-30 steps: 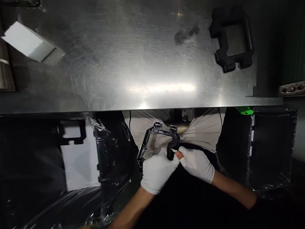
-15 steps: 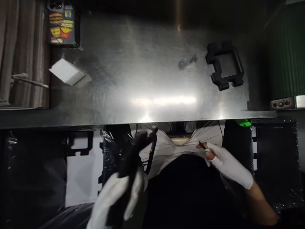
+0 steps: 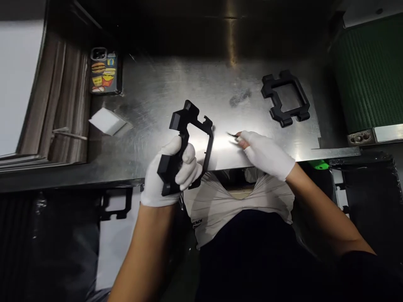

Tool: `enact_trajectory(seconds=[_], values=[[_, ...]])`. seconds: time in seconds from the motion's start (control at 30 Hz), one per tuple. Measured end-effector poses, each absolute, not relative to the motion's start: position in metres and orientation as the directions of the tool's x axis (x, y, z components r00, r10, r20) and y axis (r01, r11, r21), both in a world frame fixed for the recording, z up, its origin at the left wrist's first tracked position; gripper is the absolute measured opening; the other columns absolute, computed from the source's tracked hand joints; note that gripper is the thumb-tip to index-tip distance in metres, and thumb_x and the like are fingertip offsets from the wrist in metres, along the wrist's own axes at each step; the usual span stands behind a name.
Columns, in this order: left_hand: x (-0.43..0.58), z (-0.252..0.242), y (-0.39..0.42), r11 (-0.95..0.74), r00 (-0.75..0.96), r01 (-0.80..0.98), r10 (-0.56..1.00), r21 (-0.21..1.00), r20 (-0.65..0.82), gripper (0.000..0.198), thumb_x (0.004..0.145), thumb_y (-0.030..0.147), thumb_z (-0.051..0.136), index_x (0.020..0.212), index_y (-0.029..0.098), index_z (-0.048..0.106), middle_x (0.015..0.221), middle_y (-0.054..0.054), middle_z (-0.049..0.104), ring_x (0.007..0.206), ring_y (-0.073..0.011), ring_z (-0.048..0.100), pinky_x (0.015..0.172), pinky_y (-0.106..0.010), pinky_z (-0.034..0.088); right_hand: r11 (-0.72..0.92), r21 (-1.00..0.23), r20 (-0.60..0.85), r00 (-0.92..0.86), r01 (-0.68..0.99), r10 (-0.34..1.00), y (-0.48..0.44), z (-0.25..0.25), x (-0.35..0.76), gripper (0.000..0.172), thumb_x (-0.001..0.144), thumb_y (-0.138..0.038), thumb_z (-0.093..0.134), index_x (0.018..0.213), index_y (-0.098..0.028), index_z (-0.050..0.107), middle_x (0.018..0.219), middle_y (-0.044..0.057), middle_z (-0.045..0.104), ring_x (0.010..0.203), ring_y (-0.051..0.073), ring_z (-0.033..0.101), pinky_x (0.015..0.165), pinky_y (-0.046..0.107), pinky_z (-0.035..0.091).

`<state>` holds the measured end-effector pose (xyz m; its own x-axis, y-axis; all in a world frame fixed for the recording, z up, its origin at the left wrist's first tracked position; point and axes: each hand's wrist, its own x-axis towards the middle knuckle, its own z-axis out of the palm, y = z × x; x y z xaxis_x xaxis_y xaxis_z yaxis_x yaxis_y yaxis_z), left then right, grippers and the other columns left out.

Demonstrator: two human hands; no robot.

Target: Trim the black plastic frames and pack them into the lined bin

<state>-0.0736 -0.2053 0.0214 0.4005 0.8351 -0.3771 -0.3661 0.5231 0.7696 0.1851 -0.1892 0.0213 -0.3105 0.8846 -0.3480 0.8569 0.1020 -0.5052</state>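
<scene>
My left hand, in a white glove, is closed around one side of a black plastic frame. The frame is tilted up above the front edge of the metal table, its notched end pointing away from me. To its right, my right hand wears a white glove with bare fingertips. Thumb and finger pinch a small, thin, dark pointed tool, whose tip points left toward the frame without touching it. Most of the tool is hidden in the fingers. A second black plastic frame lies flat on the table at the right.
A white block and a phone in a food-sticker case lie at the left, by a stack of cardboard sheets. A green ribbed belt stands at the right. Below the metal table are black plastic-lined containers.
Both hands have risen from my lap to over the table's front edge. My left hand brought the frame up with it; my right still pinches the tool. The camera view has shifted.
</scene>
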Motion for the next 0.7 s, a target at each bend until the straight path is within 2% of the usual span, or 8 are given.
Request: enact_trajectory(seconds=[0.07, 0.2, 0.37, 0.53, 0.7], values=[[-0.072, 0.023, -0.208, 0.524, 0.402, -0.368, 0.834, 0.768, -0.377, 0.05, 0.104, 0.056, 0.061, 0.068, 0.021, 0.055, 0.035, 0.007, 0.034, 0.026, -0.0093, 0.033, 0.04, -0.025, 0.032, 0.246, -0.454, -0.313, -0.412, 0.856, 0.856, -0.201, 0.019, 0.168, 0.04, 0.118, -0.032, 0.037, 0.146, -0.02, 0.063, 0.115, 0.009, 0.074, 0.083, 0.021, 0.068, 0.069, 0.029, 0.049], [-0.065, 0.029, -0.212, 0.561, 0.403, -0.338, 0.812, 0.756, -0.422, 0.049, 0.107, 0.055, 0.055, 0.071, 0.02, 0.058, 0.038, 0.005, 0.04, 0.03, -0.0101, 0.037, 0.041, -0.024, 0.034, 0.41, -0.348, -0.339, -0.52, 0.843, 0.784, -0.218, 0.013, 0.14, 0.043, 0.119, -0.036, 0.036, 0.152, -0.023, 0.06, 0.109, 0.008, 0.074, 0.073, 0.02, 0.068, 0.062, 0.03, 0.048], [-0.062, 0.032, -0.212, 0.578, 0.392, -0.294, 0.799, 0.761, -0.456, 0.051, 0.107, 0.055, 0.054, 0.07, 0.02, 0.058, 0.038, 0.003, 0.04, 0.032, -0.0109, 0.038, 0.041, -0.024, 0.031, 0.383, -0.302, -0.408, -0.482, 0.873, 0.776, -0.216, 0.014, 0.134, 0.044, 0.119, -0.035, 0.033, 0.154, -0.022, 0.058, 0.111, 0.011, 0.075, 0.074, 0.021, 0.07, 0.063, 0.03, 0.049], [-0.06, 0.032, -0.213, 0.584, 0.354, -0.254, 0.798, 0.771, -0.487, 0.053, 0.106, 0.06, 0.055, 0.07, 0.021, 0.058, 0.037, 0.003, 0.038, 0.031, -0.0108, 0.036, 0.041, -0.026, 0.031, 0.385, -0.296, -0.414, -0.481, 0.874, 0.773, -0.209, 0.017, 0.137, 0.047, 0.12, -0.039, 0.028, 0.152, -0.023, 0.058, 0.112, 0.011, 0.075, 0.077, 0.023, 0.072, 0.066, 0.032, 0.052], [-0.062, 0.028, -0.214, 0.564, 0.372, -0.279, 0.809, 0.777, -0.454, 0.051, 0.107, 0.057, 0.055, 0.071, 0.02, 0.058, 0.038, 0.004, 0.039, 0.031, -0.0099, 0.035, 0.041, -0.026, 0.029, 0.305, -0.21, -0.377, -0.365, 0.929, 0.851, -0.201, 0.022, 0.146, 0.044, 0.119, -0.028, 0.03, 0.153, -0.02, 0.057, 0.112, 0.012, 0.073, 0.078, 0.021, 0.072, 0.06, 0.029, 0.047]])
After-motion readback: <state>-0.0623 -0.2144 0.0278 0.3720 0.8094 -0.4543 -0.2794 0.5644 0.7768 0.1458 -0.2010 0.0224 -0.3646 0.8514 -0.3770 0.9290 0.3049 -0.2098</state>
